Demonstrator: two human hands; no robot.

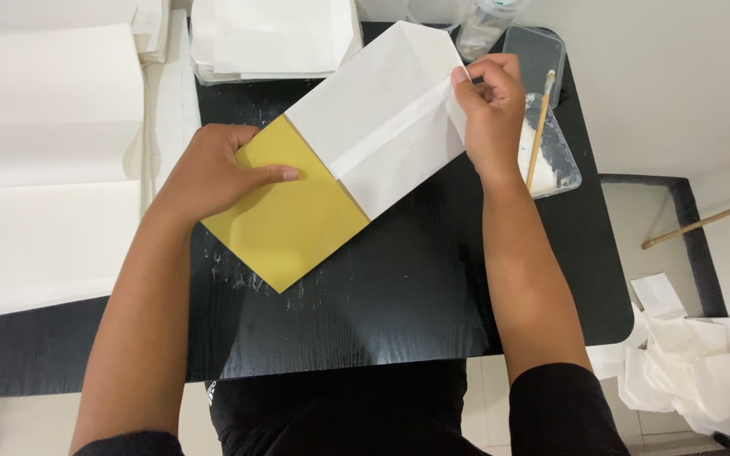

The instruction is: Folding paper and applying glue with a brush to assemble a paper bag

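White paper (382, 118) pinched by right hand (490, 110); left hand (213, 173) flat on yellow card (289, 224).

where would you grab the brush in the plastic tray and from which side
Probably by the upper end of the brush, near the top rim of the clear tray. It lies tilted with that end lifted clear, while the lower end sits down in the white paste. Come from the tray's far right side, since the right hand pinching the white paper crowds the left.
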